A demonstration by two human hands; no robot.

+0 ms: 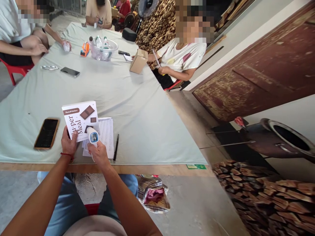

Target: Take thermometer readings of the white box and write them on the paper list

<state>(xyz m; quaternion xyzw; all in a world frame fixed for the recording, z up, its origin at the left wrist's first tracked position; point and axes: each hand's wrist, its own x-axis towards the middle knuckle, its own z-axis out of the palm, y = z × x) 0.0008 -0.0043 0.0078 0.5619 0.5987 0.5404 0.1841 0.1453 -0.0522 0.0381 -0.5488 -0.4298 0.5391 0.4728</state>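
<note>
My left hand point(69, 141) is wrapped around the lower left edge of a white box point(80, 119) with brown chocolate pictures and the word "NutriMotion". The box is tilted up above the table. In my right hand point(98, 152) is a white infrared thermometer point(94, 137) with a small blue-rimmed display, gripped by its handle. Its head is close to the box's lower right corner; I cannot tell if they touch. Printed paper sheets point(105, 136) lie under and behind my hands. Beside them rests a black pen point(116, 147). Left of my hands lies a phone in an orange-brown case point(46, 133).
Farther along the cloth-covered table point(147, 131) are another phone point(70, 71), a tape dispenser point(85, 49), a clear basin of bottles point(108, 54), a cardboard box point(138, 61) and a black case point(129, 34). Several people sit around it. Firewood point(265, 200) is stacked at right.
</note>
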